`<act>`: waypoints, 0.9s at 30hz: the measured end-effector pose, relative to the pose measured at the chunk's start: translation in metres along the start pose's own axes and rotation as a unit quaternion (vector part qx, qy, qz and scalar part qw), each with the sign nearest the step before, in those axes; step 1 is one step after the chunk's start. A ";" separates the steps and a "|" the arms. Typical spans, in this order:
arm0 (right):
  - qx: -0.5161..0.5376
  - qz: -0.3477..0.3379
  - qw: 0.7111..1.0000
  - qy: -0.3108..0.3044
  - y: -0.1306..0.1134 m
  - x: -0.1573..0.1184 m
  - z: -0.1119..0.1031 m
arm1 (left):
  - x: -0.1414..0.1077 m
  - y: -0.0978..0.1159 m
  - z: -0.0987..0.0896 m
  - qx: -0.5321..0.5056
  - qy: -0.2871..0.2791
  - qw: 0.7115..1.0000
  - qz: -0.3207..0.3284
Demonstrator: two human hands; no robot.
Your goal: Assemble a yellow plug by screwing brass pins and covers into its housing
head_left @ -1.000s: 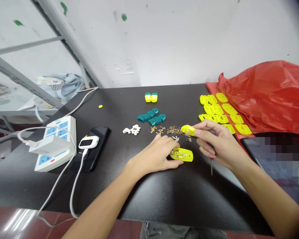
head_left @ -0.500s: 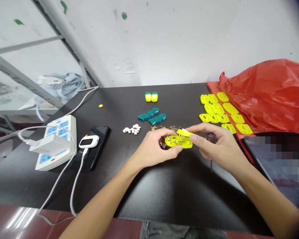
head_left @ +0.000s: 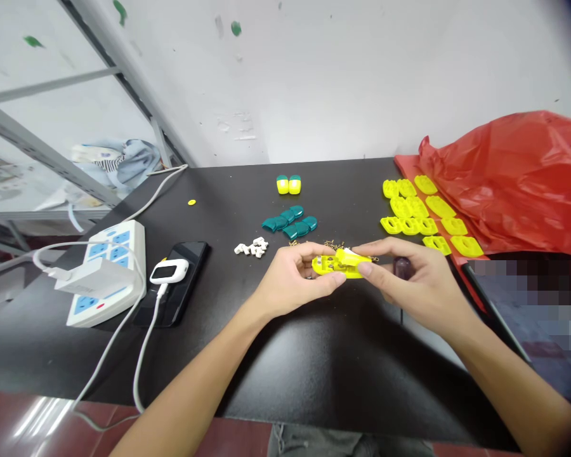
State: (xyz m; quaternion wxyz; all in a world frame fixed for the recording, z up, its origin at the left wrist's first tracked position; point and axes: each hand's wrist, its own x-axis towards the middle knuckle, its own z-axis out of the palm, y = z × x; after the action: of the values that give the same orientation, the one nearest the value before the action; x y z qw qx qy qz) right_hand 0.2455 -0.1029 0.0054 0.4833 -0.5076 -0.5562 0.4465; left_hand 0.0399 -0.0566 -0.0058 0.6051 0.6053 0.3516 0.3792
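1. Left hand (head_left: pixel 292 280): fingertips pinch a yellow plastic plug housing (head_left: pixel 337 265), held just in front of the teal plastic caps (head_left: pixel 289 222).
2. Right hand (head_left: pixel 421 285): forefinger and thumb press the housing's right end; the other fingers curl around a dark-handled screwdriver (head_left: pixel 402 268).
3. Housing: two yellow pieces stacked, gripped between both hands.

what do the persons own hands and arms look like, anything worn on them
The left hand and right hand are bare, with no gloves, rings or watch. The left forearm and right forearm show no sleeves, bands or markings.
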 end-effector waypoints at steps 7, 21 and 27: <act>-0.026 -0.006 1.000 -0.014 0.002 -0.001 -0.001 | 0.001 -0.003 -0.001 -0.032 -0.011 0.999 -0.003; -0.044 -0.027 0.999 -0.007 0.003 0.000 0.000 | 0.002 -0.004 0.002 -0.069 -0.003 0.997 -0.017; -0.075 -0.104 0.992 -0.009 0.003 -0.001 0.000 | 0.001 -0.004 0.002 -0.079 -0.007 0.997 -0.026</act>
State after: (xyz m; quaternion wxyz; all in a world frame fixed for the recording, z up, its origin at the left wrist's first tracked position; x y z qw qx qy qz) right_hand 0.2456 -0.1032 0.0022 0.4828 -0.4771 -0.6425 0.3555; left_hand 0.0423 -0.0561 -0.0093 0.6629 0.5491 0.3319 0.3857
